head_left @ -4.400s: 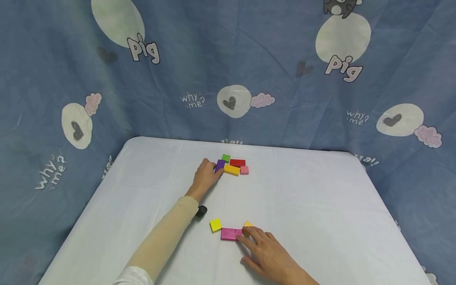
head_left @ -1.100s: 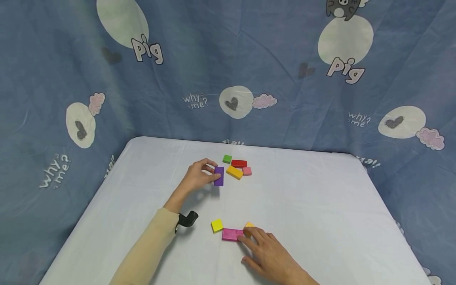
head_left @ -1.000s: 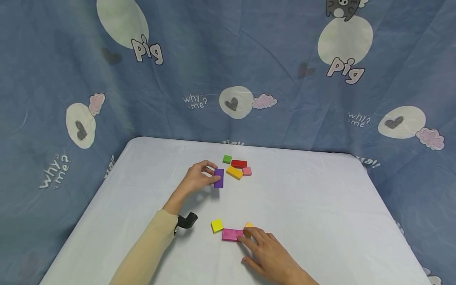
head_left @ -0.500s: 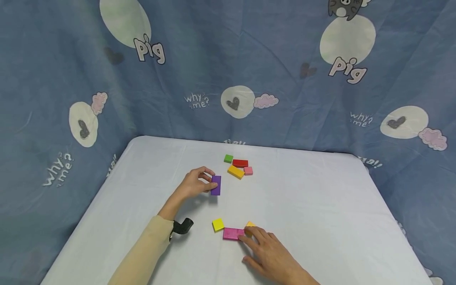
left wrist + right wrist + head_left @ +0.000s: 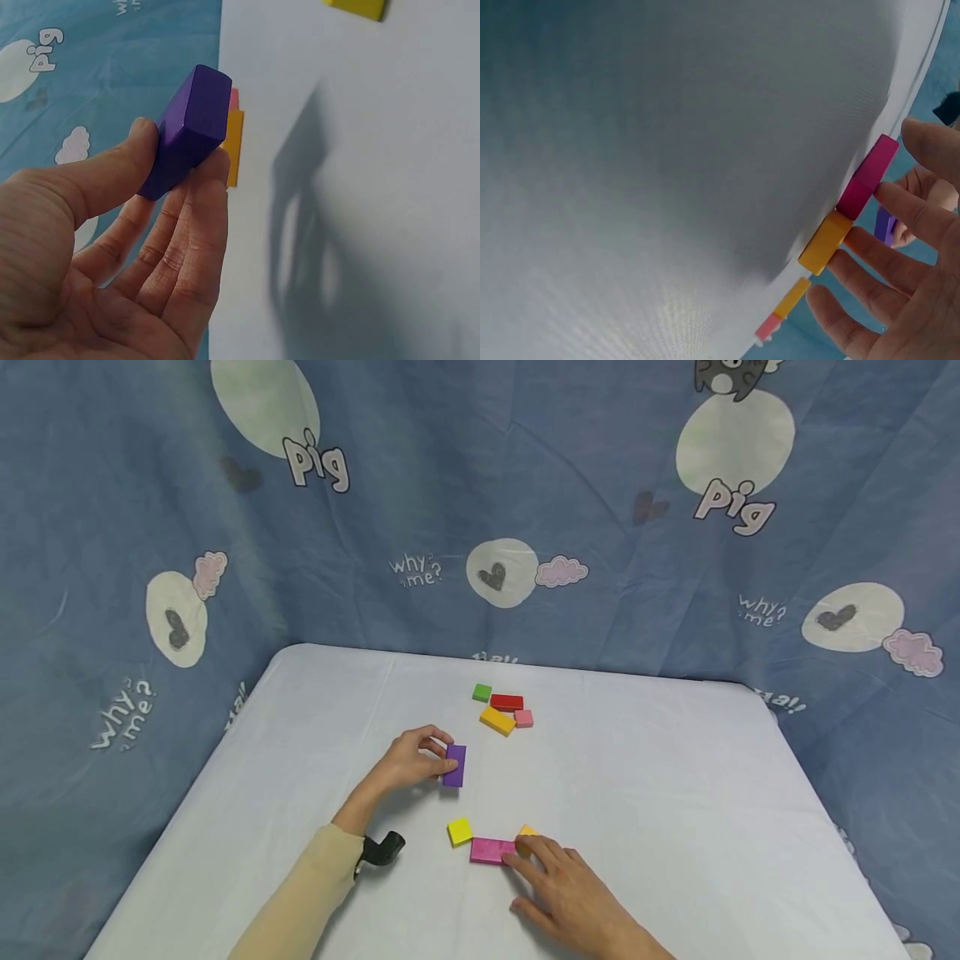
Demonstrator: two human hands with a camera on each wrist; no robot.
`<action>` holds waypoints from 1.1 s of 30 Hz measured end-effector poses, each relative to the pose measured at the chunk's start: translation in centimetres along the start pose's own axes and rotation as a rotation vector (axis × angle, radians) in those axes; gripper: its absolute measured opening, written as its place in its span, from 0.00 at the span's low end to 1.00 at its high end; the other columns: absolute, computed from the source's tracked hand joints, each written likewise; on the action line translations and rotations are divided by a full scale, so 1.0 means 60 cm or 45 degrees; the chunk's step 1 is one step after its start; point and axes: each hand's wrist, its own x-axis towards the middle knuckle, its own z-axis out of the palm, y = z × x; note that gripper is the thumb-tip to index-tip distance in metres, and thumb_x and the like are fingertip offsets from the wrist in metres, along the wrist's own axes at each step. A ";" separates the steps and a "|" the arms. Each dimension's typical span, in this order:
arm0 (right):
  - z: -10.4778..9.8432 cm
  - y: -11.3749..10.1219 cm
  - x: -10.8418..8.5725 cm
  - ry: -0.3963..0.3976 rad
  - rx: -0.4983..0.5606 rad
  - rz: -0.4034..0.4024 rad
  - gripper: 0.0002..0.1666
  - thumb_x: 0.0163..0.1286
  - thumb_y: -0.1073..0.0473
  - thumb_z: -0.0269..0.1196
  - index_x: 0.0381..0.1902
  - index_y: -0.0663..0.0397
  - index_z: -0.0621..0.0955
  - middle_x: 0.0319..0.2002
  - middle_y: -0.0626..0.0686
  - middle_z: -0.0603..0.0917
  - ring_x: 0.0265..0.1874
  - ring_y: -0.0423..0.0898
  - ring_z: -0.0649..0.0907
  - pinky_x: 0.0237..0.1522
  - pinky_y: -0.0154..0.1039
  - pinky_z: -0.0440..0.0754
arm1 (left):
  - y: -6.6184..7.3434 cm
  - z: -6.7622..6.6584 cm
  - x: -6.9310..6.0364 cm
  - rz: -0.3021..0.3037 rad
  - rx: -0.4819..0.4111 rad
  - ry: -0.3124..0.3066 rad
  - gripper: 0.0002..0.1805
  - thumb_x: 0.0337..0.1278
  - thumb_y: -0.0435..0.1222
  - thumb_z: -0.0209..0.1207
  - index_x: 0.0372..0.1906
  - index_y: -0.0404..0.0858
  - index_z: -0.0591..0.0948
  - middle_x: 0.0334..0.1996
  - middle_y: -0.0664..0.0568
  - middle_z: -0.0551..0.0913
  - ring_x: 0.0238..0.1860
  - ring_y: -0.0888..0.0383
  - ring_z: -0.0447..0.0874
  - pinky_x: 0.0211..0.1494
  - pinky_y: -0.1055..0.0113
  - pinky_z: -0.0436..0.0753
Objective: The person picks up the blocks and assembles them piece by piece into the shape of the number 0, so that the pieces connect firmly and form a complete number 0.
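Observation:
My left hand point(image 5: 405, 764) pinches a purple rectangular block point(image 5: 454, 768) between thumb and fingers. In the left wrist view the purple block point(image 5: 199, 112) is held above the white tabletop, its shadow falling apart from it. Lower on the table, a magenta rectangular block point(image 5: 487, 851) lies with a yellow square block point(image 5: 460, 832) at its upper left corner and an orange block point(image 5: 528, 831) at its right end. The right hand point(image 5: 570, 893) rests its fingertips against the magenta and orange blocks, fingers loosely extended; it partly hides the orange one.
Toward the table's back lie a green block point(image 5: 482, 692), a red block point(image 5: 507, 702), an amber block point(image 5: 497, 721) and a pink block point(image 5: 523, 718), close together. A blue printed curtain point(image 5: 600, 568) surrounds the white table point(image 5: 675, 793) at the back and sides.
My left hand has taken the purple block from the back group, lifted it and brought it nearer to me. The amber block has turned slightly. My right hand stays in place.

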 end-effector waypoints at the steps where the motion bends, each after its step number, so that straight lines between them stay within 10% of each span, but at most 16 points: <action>1: 0.000 0.000 0.000 -0.001 0.000 0.000 0.32 0.70 0.37 0.57 0.67 0.40 0.72 0.65 0.48 0.70 0.64 0.48 0.69 0.56 0.53 0.76 | -0.001 0.002 -0.001 -0.006 -0.003 -0.004 0.19 0.52 0.34 0.71 0.50 0.37 0.80 0.37 0.47 0.83 0.29 0.55 0.83 0.35 0.63 0.83; 33: 0.006 0.005 -0.005 0.119 -0.035 -0.078 0.31 0.71 0.38 0.57 0.66 0.44 0.73 0.64 0.50 0.71 0.63 0.49 0.71 0.51 0.51 0.78 | -0.019 0.040 -0.015 -0.006 0.084 -0.047 0.17 0.51 0.36 0.72 0.46 0.40 0.81 0.33 0.52 0.82 0.27 0.57 0.79 0.31 0.65 0.80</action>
